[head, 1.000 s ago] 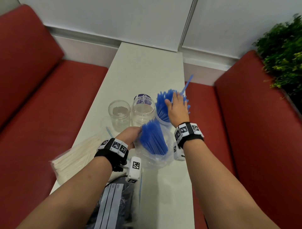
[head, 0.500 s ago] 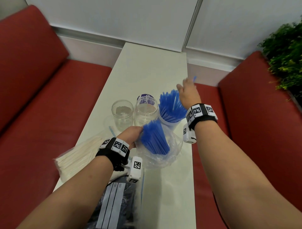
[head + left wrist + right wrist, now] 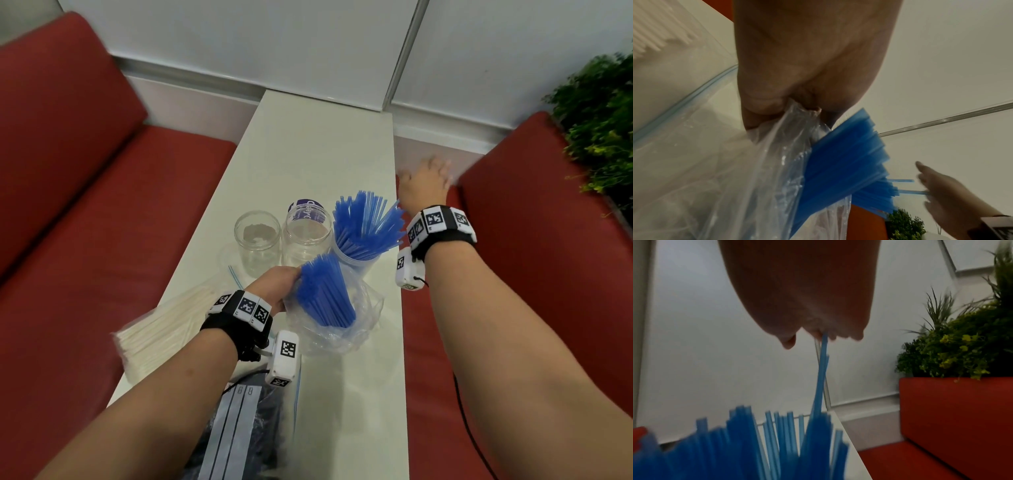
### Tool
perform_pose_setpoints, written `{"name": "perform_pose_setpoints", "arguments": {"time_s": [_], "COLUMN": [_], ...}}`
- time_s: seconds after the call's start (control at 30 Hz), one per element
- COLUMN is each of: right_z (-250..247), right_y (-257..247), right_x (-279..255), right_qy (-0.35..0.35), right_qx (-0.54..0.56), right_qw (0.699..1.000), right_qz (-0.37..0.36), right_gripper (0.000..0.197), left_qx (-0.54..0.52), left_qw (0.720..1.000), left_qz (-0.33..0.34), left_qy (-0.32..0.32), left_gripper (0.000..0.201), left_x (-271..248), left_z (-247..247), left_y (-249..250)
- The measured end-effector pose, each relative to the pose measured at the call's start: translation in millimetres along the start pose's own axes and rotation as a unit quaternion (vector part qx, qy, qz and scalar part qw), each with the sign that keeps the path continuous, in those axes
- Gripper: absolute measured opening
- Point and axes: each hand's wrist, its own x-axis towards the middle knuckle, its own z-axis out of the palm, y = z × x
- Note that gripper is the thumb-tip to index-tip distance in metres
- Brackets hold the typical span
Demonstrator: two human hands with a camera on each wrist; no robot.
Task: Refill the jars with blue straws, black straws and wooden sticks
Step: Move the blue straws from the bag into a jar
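Three clear jars stand mid-table: an empty jar [image 3: 257,236], a purple-labelled jar [image 3: 308,224], and a jar of blue straws [image 3: 366,229] fanned out at the top. My left hand [image 3: 286,286] grips the rim of a clear plastic bag [image 3: 342,335] that holds more blue straws [image 3: 323,301]; the pinch on the plastic [image 3: 795,110] shows in the left wrist view. My right hand [image 3: 426,174] is raised beyond the full jar, blurred. In the right wrist view my right hand [image 3: 818,335] pinches a blue straw [image 3: 821,373] that rises out of the bundle.
A bag of pale wooden sticks [image 3: 164,329] lies at the table's left edge. A zip bag of black straws [image 3: 239,431] lies near me. Red bench seats [image 3: 102,222] flank the narrow white table [image 3: 318,144]. A green plant [image 3: 603,126] stands at the right.
My right hand has lifted off the top of the straws in the jar and moved away to the far right, drawing a straw with it. My left hand has stayed on the bag.
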Motion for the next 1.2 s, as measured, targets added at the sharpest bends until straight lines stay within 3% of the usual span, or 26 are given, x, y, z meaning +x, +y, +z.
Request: {"name": "perform_pose_setpoints", "arguments": {"time_s": [0.07,0.17,0.23,0.3,0.4,0.53,0.6,0.67,0.73,0.8,0.83,0.9,0.97,1.03,1.07,1.13,1.2], "right_z": [15,45,48,42,36,47,38,21,7,-1,1,19,45,71,83,100,111], "right_y": [3,13,18,20,23,25,23,21,18,11,8,7,15,24,28,30,30], "right_x": [-8,-29,-35,-34,-37,-64,-72,-78,-95,-124,-141,-175,-203,-221,-227,-234,-236], "right_qy": [-0.1,-0.167,-0.166,-0.118,-0.04,-0.138,-0.079,0.039,0.143,0.163,0.128,-0.01,-0.152,-0.25,-0.27,-0.246,-0.188], "right_qx": [0.013,-0.007,0.052,0.125,0.109,0.024,0.069,0.157,0.287,0.395,0.429,0.451,0.412,0.333,0.298,0.277,0.27], "right_qw": [0.995,0.984,0.983,0.984,0.991,0.99,0.994,0.986,0.946,0.901,0.889,0.884,0.89,0.902,0.909,0.926,0.943], "right_qz": [-0.018,-0.059,-0.058,-0.055,-0.061,-0.021,-0.019,-0.028,-0.053,-0.078,-0.097,-0.118,-0.12,-0.113,-0.107,-0.076,-0.055], "right_gripper": [0.058,0.06,0.065,0.067,0.07,0.075,0.071,0.063,0.053,0.05,0.05,0.054,0.056,0.072,0.084,0.097,0.087], "left_qx": [0.0,-0.001,0.005,0.011,0.006,-0.011,-0.019,-0.024,-0.03,-0.044,-0.05,-0.059,-0.074,-0.079,-0.078,-0.066,-0.042], "left_qw": [1.0,1.0,1.0,1.0,1.0,1.0,1.0,1.0,0.999,0.999,0.998,0.998,0.997,0.996,0.996,0.997,0.998], "left_qz": [0.002,0.002,0.002,0.002,0.005,0.005,0.01,0.014,0.017,0.022,0.023,0.022,0.026,0.032,0.033,0.034,0.04], "left_qy": [0.001,-0.004,-0.002,0.004,0.007,0.003,-0.002,0.0,0.001,-0.004,-0.004,0.003,0.008,0.006,0.004,0.0,0.0], "left_gripper": [0.034,0.035,0.035,0.035,0.036,0.038,0.04,0.042,0.044,0.044,0.044,0.046,0.045,0.042,0.041,0.038,0.036], "left_x": [1,1,1,1,0,-6,-9,-12,-14,-14,-15,-16,-19,-20,-21,-19,-17], "left_z": [0,1,1,0,-2,-2,0,2,5,8,9,11,13,15,15,16,15], "left_y": [1,2,3,4,2,-5,-9,-11,-13,-16,-17,-18,-19,-19,-20,-22,-24]}}
